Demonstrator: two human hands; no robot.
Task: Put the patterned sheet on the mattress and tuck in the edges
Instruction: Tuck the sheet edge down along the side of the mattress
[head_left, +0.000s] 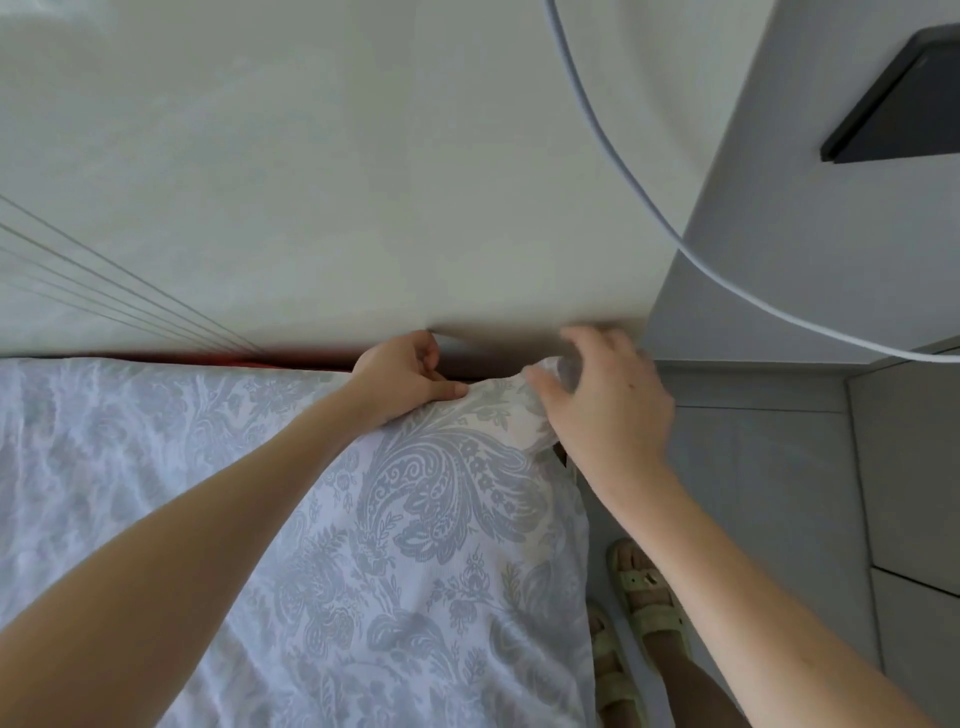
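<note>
A: Which step is shown?
B: Corner tucking, it is judged. The sheet (363, 519) is spread below the fingers; its far corner is pinched by the curled left hand (410, 374) and bunched in the right hand (597, 400), just beside. Next, cloth must be pushed down past the fingertips.
A: What is hidden?
B: The mattress is covered; the right fingers (597, 343) are blurred.

The left hand (410, 376) grips the sheet (415, 519) at its far edge by the wall (311, 182). The right hand (605, 400) holds the bunched corner.
</note>
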